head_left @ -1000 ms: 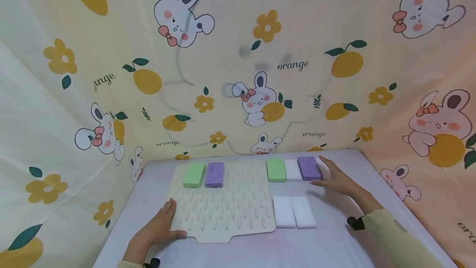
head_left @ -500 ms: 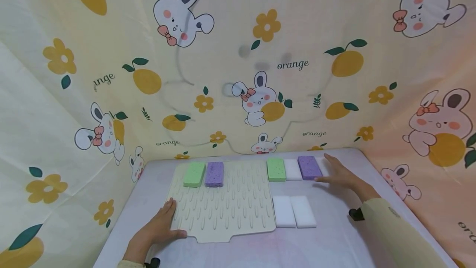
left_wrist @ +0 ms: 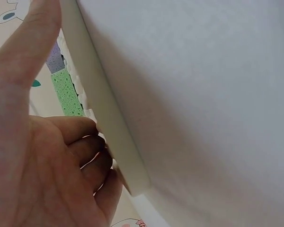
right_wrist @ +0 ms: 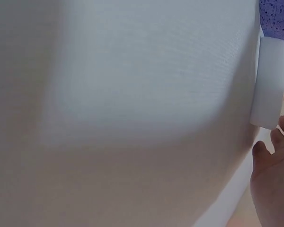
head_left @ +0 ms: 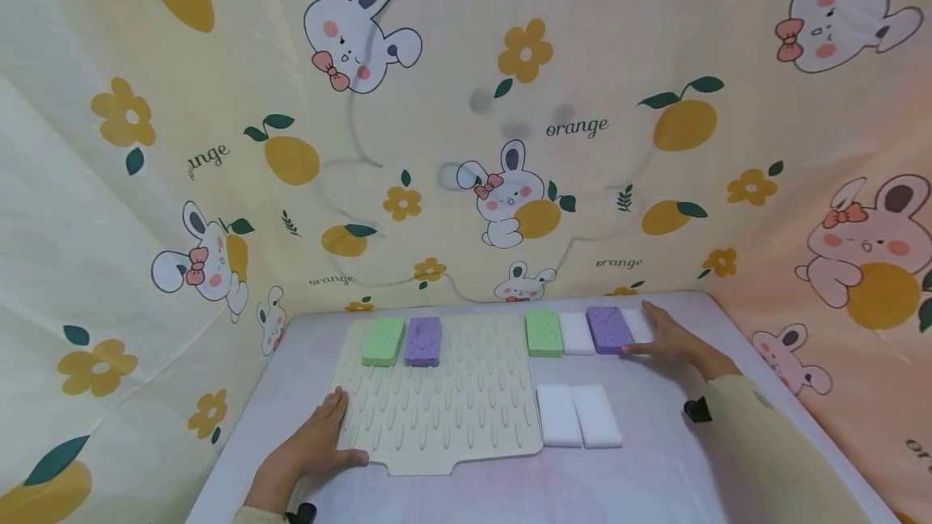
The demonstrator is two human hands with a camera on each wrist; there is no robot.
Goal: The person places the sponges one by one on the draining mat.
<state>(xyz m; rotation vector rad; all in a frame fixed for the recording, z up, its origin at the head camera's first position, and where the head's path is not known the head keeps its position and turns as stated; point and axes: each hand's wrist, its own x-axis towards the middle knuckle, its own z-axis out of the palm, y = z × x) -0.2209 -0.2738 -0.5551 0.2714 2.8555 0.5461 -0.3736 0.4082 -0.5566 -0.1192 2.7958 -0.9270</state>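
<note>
My left hand (head_left: 309, 445) rests at the near left corner of a cream board (head_left: 484, 415) with raised ridges, fingers along its left side and thumb at its front edge. In the left wrist view, the fingertips touch the board's rim (left_wrist: 102, 101). At the back right, my right hand (head_left: 675, 344) spreads around a white sponge (head_left: 638, 325), thumb by the near corner of a purple sponge (head_left: 610, 331). The right wrist view shows its loosely bent fingers just beyond the end of the white sponge (right_wrist: 270, 82).
On the board lie a green sponge (head_left: 383, 342) and a purple sponge (head_left: 423, 341). Another green sponge (head_left: 544, 334) and a white sponge (head_left: 578, 334) complete the back-right row. Two white sponges (head_left: 578, 416) lie beside the board. Printed cloth (head_left: 437, 144) encloses the table (head_left: 510, 500).
My right hand has shifted slightly right, from beside the purple sponge toward the white sponge at the row's end. My left hand and the board stay in place.
</note>
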